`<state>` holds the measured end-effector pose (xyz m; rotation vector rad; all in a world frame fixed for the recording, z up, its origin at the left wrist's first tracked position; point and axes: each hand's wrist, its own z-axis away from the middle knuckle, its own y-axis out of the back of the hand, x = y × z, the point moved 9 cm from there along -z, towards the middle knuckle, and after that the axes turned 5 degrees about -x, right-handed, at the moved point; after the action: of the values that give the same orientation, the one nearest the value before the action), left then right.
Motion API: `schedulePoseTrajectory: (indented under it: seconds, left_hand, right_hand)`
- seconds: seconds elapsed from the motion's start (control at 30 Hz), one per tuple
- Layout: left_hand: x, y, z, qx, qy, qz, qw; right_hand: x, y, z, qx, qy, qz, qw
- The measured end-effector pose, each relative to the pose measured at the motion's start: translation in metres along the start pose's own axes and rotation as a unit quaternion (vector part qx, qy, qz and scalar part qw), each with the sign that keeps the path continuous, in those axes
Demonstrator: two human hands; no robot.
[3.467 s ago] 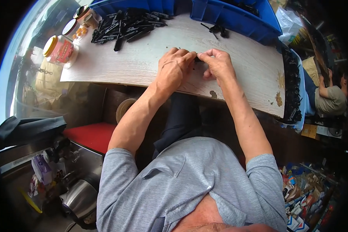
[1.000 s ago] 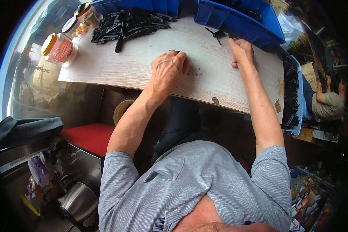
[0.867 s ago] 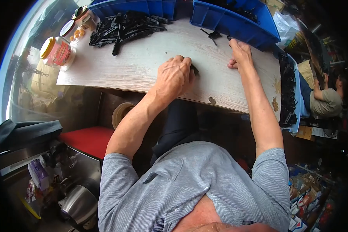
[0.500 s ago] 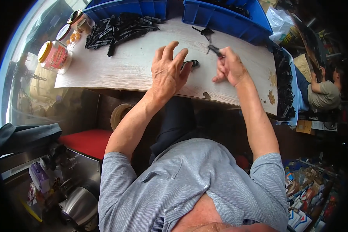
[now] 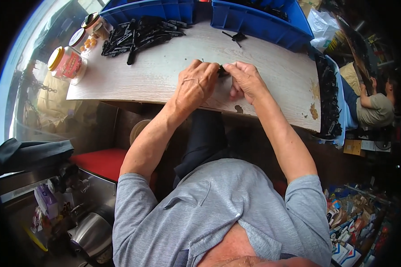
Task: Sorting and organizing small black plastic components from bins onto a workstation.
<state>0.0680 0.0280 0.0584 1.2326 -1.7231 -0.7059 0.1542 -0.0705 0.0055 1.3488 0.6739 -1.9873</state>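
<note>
"What's on the table (image 5: 276,80)?"
"A black pile (image 5: 136,41) far left, a blue bin (image 5: 258,29) far right."
"The grip?"
"Left hand (image 5: 194,83) and right hand (image 5: 248,81) pinch, seemingly, one black part (image 5: 222,70), near middle."
"And the room?"
"A person (image 5: 375,109), far right."

To your left on the table, the jar (image 5: 67,67) with the yellow lid carries a red-pink label (image 5: 70,66) with a line of lettering across it, too small and bent by the lens for you to read. Down at your lower right, the white packages (image 5: 344,254) bear blue and red printed marks, also unreadable. You have no clearly legible text in view.
</note>
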Motion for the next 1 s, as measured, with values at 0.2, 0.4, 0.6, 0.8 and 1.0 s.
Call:
schedulePoseTrajectory:
  seconds: [0.2,0.4,0.6,0.8,1.0]
  left_hand:
    - [0.002,-0.002,0.002,0.022,-0.01,0.033,0.999]
    - [0.003,-0.004,-0.001,-0.036,0.025,-0.024,0.999]
    - [-0.002,-0.007,-0.005,-0.058,0.018,-0.01,0.998]
    - [-0.002,0.001,0.012,0.028,0.012,-0.008,1.0]
    - [0.01,-0.001,0.018,-0.014,0.02,-0.048,0.999]
  right_hand:
    - [0.003,0.007,-0.002,0.098,-0.013,0.059,0.993]
    - [-0.002,0.011,0.001,0.137,0.0,0.12,0.983]
    - [-0.009,0.011,0.001,0.149,0.001,0.157,0.976]
    - [-0.007,0.005,-0.003,0.145,0.007,0.174,0.974]
    - [0.0,0.016,-0.005,0.145,0.021,0.213,0.966]
